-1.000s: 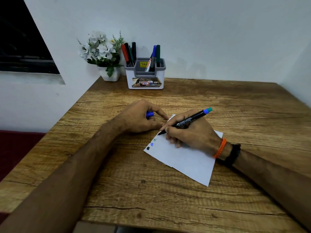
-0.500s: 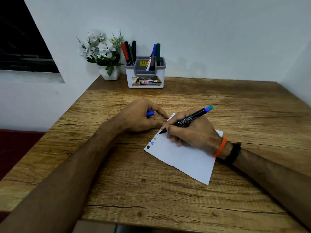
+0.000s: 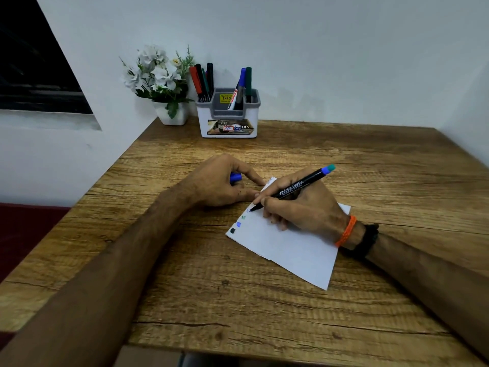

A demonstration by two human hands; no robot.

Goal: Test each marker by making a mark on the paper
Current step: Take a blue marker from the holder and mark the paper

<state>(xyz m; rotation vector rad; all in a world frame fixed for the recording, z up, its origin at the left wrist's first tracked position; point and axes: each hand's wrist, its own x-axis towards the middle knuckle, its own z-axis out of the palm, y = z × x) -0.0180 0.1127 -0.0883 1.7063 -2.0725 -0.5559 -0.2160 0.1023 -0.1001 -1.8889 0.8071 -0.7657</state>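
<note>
Holding one marker [image 3: 293, 188], right hand [image 3: 299, 207] adds to three marks [image 3: 238, 224] on paper [image 3: 291, 250].

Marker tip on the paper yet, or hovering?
Cannot tell. In the head view the marker tip sits at the paper edge, but no gap or contact shows plainly.

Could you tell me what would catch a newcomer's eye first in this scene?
Mid-table, the right hand holds a black marker with its tip at the paper, beside small colour marks. The left hand beside it grips a blue cap. At the back stands a holder of markers.
</note>
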